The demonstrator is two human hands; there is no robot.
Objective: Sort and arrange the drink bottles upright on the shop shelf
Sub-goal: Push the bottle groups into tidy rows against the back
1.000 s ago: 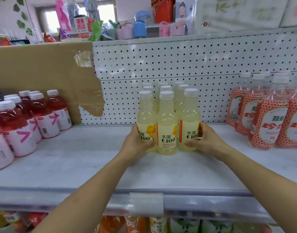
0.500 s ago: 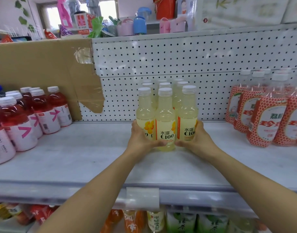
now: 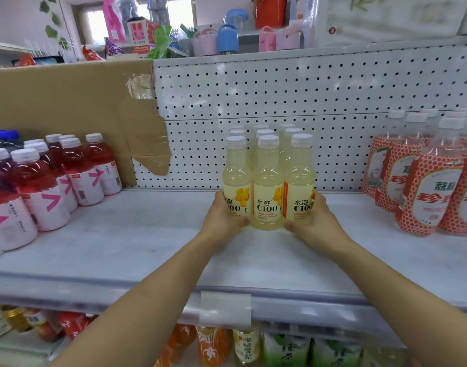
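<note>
The yellow bottles are stood upright in rows on the shelf. The front row is gripped at each side by the left hand and the right hand.

Yellow bottles a little deeper on shelf; nearer pegboard

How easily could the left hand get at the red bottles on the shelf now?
Probably yes, once it lets go: the left hand grips the yellow bottles, but only bare shelf lies between it and the red bottles.
</note>
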